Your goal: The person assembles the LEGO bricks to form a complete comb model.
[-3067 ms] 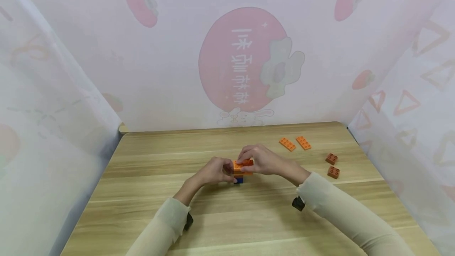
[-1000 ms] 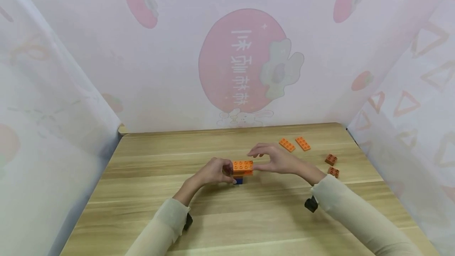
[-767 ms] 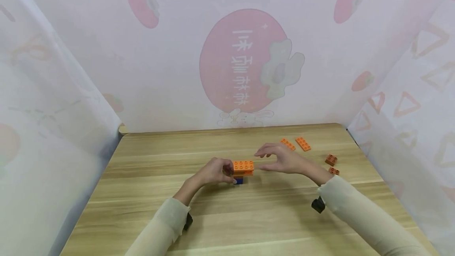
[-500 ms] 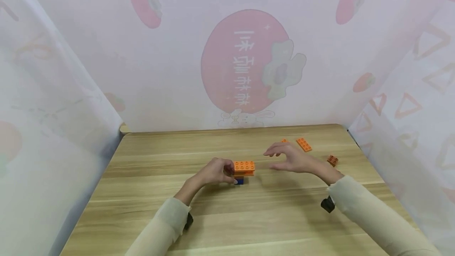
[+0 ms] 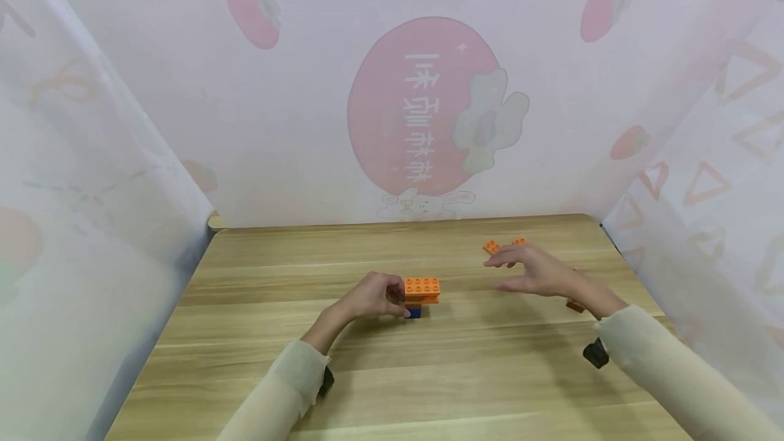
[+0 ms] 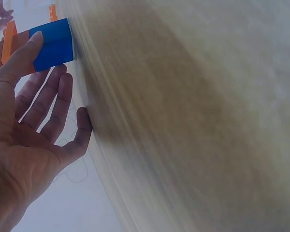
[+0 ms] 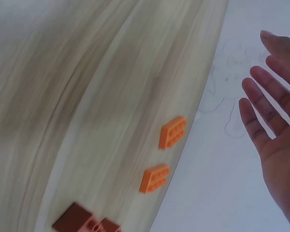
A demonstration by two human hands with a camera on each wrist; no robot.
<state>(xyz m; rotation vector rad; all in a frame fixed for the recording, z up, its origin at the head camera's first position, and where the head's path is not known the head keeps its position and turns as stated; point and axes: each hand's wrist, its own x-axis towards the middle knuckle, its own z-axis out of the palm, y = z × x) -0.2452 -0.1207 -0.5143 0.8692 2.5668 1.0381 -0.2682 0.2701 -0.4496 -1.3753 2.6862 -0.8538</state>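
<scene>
A stack of building bricks [image 5: 422,286] stands near the middle of the table, with a studded orange brick on top, another orange layer and brown below that, and a blue brick [image 5: 413,312] at the bottom. My left hand [image 5: 370,295] holds it from the left. In the left wrist view, the thumb lies against the side of the blue brick [image 6: 55,46] and the fingers reach behind it, little finger at the table. Over the table to the right, my right hand [image 5: 533,274] is held with thumb and fingers apart and nothing between them.
Two flat orange bricks [image 7: 173,133] lie near the far edge of the wooden table [image 5: 294,250], partly behind the right hand in the head view. Reddish-brown bricks [image 7: 73,218] lie closer in on the right. Printed white cloth [image 5: 294,121] surrounds the table's back and sides.
My right hand was on top of the stack, let go, and has moved right toward the loose bricks, now covering parts of them. The left hand keeps its hold on the stack.
</scene>
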